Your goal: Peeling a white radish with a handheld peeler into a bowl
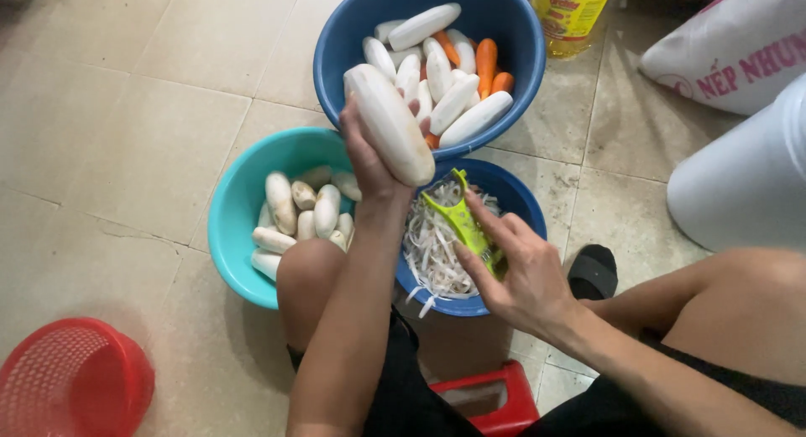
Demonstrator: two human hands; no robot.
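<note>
At the far left a red plastic basket (pixel 71 378) with fine mesh walls sits upturned on the pale tiled floor (pixel 126 109); next comes a smooth teal plastic basin (pixel 231 210) holding stubby unpeeled white radishes (pixel 281 202) with dull, brown-flecked skins. The left hand (pixel 369 156) rises above that basin's right edge, fingers curled tight around the lower half of a long peeled white radish (pixel 390 122), smooth and blunt-ended, tilted with its top leaning left; the radish lies in the palm and stands out past it, in front of the large blue basin (pixel 336 59) filled with more peeled radishes and a few orange carrots (pixel 487 63). Below and to the right, a smaller blue bowl (pixel 525 206) holds a heap of thin white shavings (pixel 432 252). Over it the right hand (pixel 520 273) pinches a yellow-green plastic peeler (pixel 462 219) between thumb and fingers, blade end pointing up-left toward the radish, near it, not touching; a white sack (pixel 730 51) lies at far right.
</note>
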